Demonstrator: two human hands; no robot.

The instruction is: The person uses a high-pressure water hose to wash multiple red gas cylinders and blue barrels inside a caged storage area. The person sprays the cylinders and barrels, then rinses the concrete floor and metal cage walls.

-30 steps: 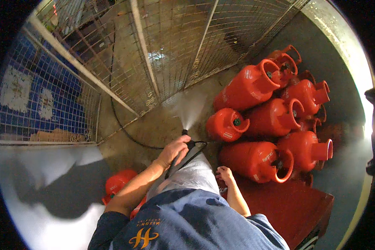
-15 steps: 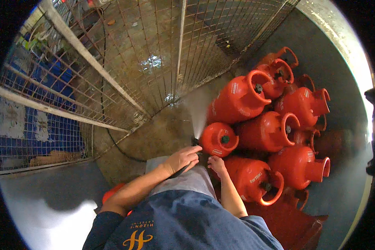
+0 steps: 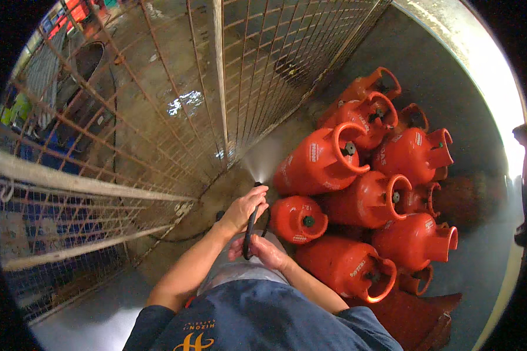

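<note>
Aims black spray wand [image 3: 249,231] toward far edge of floor [image 3: 219,196], with left hand [image 3: 247,209] clamped on it near nozzle [image 3: 258,183], right hand [image 3: 269,253] at its rear, unclear whether closed.

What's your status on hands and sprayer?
Left hand gripping black spray wand, nozzle spraying. Right hand at wand's lower end. Red cylinders piled close right; mesh fence ahead.

L arm [image 3: 187,263] is extended fwd & angled in, w/ L hand [image 3: 244,210] curled in a grip, while R arm [image 3: 316,286] is angled inward, w/ R hand [image 3: 267,253] held lower, nearer the torso [image 3: 263,316], its fingers [image 3: 235,249] pointed L.
</note>
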